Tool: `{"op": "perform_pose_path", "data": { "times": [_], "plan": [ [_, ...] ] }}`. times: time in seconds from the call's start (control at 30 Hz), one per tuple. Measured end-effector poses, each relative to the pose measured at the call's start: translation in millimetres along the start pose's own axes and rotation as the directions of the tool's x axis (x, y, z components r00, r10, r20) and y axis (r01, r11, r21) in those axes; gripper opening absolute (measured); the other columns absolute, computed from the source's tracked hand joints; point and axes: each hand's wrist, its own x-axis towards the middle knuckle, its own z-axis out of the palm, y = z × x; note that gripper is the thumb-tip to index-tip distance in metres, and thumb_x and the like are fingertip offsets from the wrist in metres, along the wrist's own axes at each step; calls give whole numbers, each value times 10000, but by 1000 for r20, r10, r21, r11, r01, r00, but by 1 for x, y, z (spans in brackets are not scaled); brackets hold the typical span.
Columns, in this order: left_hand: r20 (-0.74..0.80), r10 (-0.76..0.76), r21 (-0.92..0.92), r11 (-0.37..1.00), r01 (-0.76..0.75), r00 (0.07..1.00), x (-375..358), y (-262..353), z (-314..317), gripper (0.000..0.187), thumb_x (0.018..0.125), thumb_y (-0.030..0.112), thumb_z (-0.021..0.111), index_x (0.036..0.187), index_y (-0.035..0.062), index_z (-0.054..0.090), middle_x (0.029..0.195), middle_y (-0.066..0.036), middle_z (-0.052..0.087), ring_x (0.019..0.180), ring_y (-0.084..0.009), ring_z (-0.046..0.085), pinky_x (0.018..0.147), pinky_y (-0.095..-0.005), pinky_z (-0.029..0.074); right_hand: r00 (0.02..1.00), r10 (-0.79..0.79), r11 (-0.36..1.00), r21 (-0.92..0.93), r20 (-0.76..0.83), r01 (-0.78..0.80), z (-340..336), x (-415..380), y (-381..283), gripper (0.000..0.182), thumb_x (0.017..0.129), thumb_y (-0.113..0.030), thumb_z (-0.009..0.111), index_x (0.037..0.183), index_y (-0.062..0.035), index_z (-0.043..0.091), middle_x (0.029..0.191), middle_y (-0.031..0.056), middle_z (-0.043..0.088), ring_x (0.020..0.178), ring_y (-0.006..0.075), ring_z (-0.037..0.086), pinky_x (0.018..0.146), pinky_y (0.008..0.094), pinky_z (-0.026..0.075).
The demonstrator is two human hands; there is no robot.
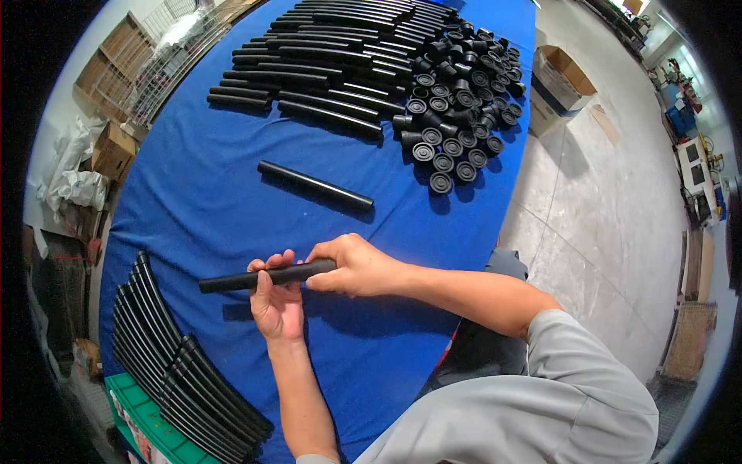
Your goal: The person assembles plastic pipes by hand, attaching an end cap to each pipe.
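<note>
A straight black tube (228,284) is held level above the blue cloth, its bare end pointing left. My left hand (280,313) supports it from below near the middle, with thumb and fingers around it. My right hand (359,267) is closed over the tube's right end; the palm and fingers hide whether a cap sits there. Beyond both hands, a single black tube (317,186) lies slantwise on the cloth. Farther back are a stack of black tubes (309,73) and a heap of round black rubber caps (464,99) with ringed faces.
Black tubes (174,352) lie side by side at the near left, beside a green crate (147,421) at the edge of the blue-covered table (209,193). An open cardboard box (553,97) stands on the floor to the right. Shelving and cartons line the left wall.
</note>
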Motion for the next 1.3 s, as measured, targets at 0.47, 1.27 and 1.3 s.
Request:
{"op": "perform_pose_path", "data": {
  "times": [0.47, 1.27, 1.3],
  "plan": [
    [56, -21, -48, 999, 23, 998, -1, 1, -2, 194, 1028, 171, 601, 1188, 66, 624, 1234, -182, 681, 1230, -362, 624, 1017, -515, 558, 874, -479, 819, -395, -75, 415, -1, -4, 11, 317, 863, -262, 717, 1003, 10, 632, 847, 205, 644, 796, 400, 652, 685, 492, 507],
    [-42, -6, 27, 1000, 8, 999, -2, 2, -4, 184, 1012, 109, 607, 1193, 77, 615, 1203, -186, 687, 1208, -367, 640, 977, -535, 588, 868, -495, 769, -489, -48, 412, -9, -3, 9, 415, 861, -313, 729, 1089, 20, 632, 923, 211, 654, 860, 409, 658, 702, 502, 524],
    [-35, -9, 35, 999, 10, 999, 0, 2, -3, 184, 1013, 118, 609, 1192, 78, 615, 1197, -185, 690, 1204, -362, 642, 975, -526, 589, 853, -522, 724, -539, -19, 431, -12, -10, 1, 470, 842, -311, 757, 1151, -2, 585, 999, 189, 625, 906, 407, 644, 711, 505, 525]
  ]
}}
